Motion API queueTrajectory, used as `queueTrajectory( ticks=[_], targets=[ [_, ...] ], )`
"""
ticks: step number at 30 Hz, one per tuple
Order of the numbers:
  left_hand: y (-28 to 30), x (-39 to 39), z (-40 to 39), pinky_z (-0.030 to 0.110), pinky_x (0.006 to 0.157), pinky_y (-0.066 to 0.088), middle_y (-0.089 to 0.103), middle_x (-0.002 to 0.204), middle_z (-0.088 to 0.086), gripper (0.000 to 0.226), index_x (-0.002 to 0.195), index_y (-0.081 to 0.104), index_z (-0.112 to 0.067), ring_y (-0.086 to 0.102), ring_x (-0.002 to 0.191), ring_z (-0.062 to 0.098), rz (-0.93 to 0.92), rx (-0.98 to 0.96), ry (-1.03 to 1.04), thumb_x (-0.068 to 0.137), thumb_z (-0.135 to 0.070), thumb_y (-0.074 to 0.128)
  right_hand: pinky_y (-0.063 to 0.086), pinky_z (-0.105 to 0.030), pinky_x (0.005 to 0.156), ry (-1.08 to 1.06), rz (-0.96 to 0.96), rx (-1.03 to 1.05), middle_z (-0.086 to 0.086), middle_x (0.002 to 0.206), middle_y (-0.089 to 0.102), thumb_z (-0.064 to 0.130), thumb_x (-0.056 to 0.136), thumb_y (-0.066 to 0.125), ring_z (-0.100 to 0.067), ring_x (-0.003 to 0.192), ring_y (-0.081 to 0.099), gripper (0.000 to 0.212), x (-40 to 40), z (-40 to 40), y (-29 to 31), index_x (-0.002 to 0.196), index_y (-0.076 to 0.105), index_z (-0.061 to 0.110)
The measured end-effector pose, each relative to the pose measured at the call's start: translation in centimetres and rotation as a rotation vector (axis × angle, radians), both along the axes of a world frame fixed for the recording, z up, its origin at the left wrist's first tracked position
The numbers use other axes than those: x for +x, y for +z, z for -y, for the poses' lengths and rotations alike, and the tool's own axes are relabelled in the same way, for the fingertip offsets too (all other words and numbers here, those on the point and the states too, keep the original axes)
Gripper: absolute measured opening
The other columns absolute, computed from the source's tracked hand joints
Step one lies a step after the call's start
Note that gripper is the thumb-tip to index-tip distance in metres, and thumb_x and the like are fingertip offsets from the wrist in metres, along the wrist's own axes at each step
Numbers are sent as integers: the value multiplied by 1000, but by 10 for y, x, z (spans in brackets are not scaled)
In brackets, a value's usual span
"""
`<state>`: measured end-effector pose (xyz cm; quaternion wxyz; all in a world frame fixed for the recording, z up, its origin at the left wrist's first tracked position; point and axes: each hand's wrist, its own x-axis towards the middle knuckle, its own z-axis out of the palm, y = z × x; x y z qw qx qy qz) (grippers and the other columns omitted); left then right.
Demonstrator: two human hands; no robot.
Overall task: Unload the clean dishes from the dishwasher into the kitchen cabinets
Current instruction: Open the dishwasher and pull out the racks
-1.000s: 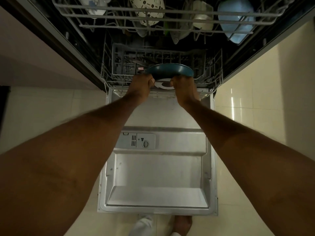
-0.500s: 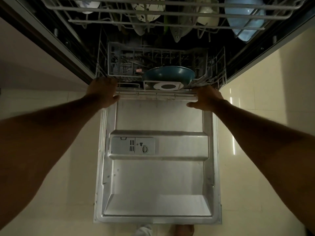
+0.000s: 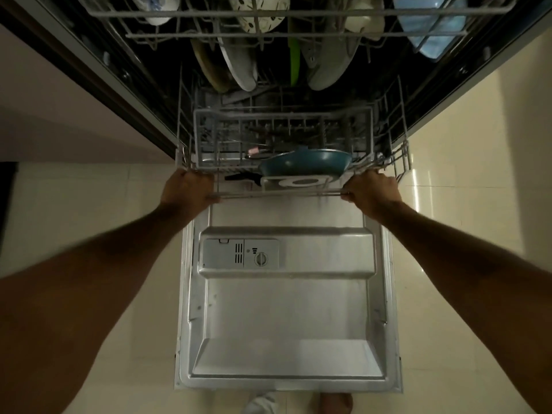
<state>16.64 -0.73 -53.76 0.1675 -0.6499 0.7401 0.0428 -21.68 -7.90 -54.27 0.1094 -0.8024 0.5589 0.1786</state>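
The dishwasher's lower rack (image 3: 280, 195) juts a little way out over the open door (image 3: 286, 309). My left hand (image 3: 187, 188) grips the rack's front rail at its left corner, and my right hand (image 3: 370, 189) grips the same rail at the right corner. A teal pan (image 3: 304, 164) with a black handle lies in the rack just behind the rail, above a white round piece (image 3: 298, 182). A grey cutlery basket (image 3: 283, 138) sits behind the pan. White plates (image 3: 239, 64) and a green utensil (image 3: 295, 64) stand further back.
The upper rack (image 3: 298, 16) hangs overhead with cups, a patterned bowl and a pale blue container (image 3: 433, 31). Cream floor tiles (image 3: 463, 174) lie on both sides of the door. A cabinet side (image 3: 59, 100) runs along the left. My feet (image 3: 298, 403) are at the door's near edge.
Both hands left the teal pan, spread to the corners of the lower rack's front rail and closed on it. The rack has slid outward, showing more plates behind.
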Motion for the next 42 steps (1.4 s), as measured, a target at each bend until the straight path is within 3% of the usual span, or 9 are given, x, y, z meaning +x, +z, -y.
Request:
queueTrajectory(
  ticks=[3, 10, 15, 21, 25, 31, 37, 42],
  targets=[
    [-1, 1, -19, 41, 91, 55, 74, 95, 11, 57, 107, 69, -9, 73, 89, 26, -4, 3, -24, 89, -63, 65, 46, -33, 70, 16, -12, 0, -4, 103, 71, 35, 102, 63, -27, 93, 69, 20, -2, -22, -4, 118, 73, 30],
    [-4, -13, -62, 38, 85, 52, 73, 84, 9, 45, 97, 68, -11, 71, 79, 27, -87, 22, 60, 85, -53, 76, 50, -38, 77, -3, -7, 33, -4, 98, 68, 33, 103, 61, -27, 92, 69, 19, -11, -65, 1, 116, 73, 27],
    [-13, -19, -99, 37, 87, 49, 75, 84, 10, 36, 96, 70, -12, 72, 82, 30, -101, 67, 107, 82, -43, 83, 55, -40, 78, 29, -27, 36, -4, 98, 70, 34, 103, 62, -26, 89, 71, 20, -17, -105, 1, 119, 73, 26],
    [-24, -22, -135, 35, 77, 49, 74, 75, 7, 49, 106, 72, -12, 72, 74, 28, -83, 64, 106, 77, -50, 85, 56, -41, 83, 18, -44, 76, -5, 100, 69, 33, 104, 60, -24, 92, 71, 18, -24, -140, 2, 114, 70, 21],
    [-29, -22, -150, 37, 74, 49, 68, 65, 10, 41, 79, 65, -10, 68, 64, 29, -114, 44, 89, 73, -41, 90, 55, -37, 78, 21, -37, 70, -3, 90, 65, 26, 103, 61, -24, 87, 70, 11, -27, -159, -3, 105, 71, 23],
    [-27, -22, -151, 40, 86, 44, 71, 79, 12, 37, 90, 65, -9, 69, 79, 32, -144, 38, 113, 84, -42, 81, 59, -42, 81, -40, -1, 19, -10, 102, 72, 33, 102, 62, -31, 93, 72, 21, -25, -162, -10, 113, 72, 18],
    [-13, -15, -152, 36, 92, 43, 74, 98, 7, 40, 104, 65, -14, 70, 96, 27, 34, 112, 38, 93, -52, 66, 61, -39, 75, -11, 1, 30, -5, 98, 71, 38, 102, 64, -25, 86, 71, 24, -24, -171, -9, 117, 73, 22],
    [-19, -31, -193, 31, 93, 45, 73, 104, 0, 49, 113, 62, -18, 70, 98, 17, 90, 153, 21, 94, -63, 56, 58, -37, 77, 32, -49, 75, 0, 96, 70, 32, 101, 66, -23, 87, 72, 18, -33, -208, -2, 117, 72, 36]
  ],
)
